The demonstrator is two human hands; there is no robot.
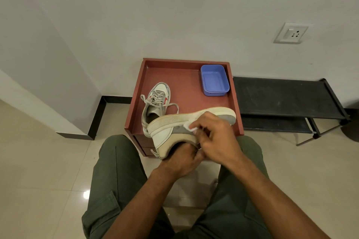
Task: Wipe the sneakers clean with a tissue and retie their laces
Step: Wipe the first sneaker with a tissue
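On the red desk (pixel 231 114), the second sneaker (pixel 157 102) waits at left, laces loose. The left hand (pixel 181 158) reaches into the held sneaker (pixel 171 131), its fingers hidden, so their grip cannot be told. The right hand (pixel 215 135) pinches the tissue (pixel 189 125) against the midsole (best rubbed with short, firm strokes along the rim). A blue tub (pixel 214 80) stands behind.

home | tiled floor (pixel 48 161), wall socket (pixel 290 33), shoe rack (pixel 287 98)
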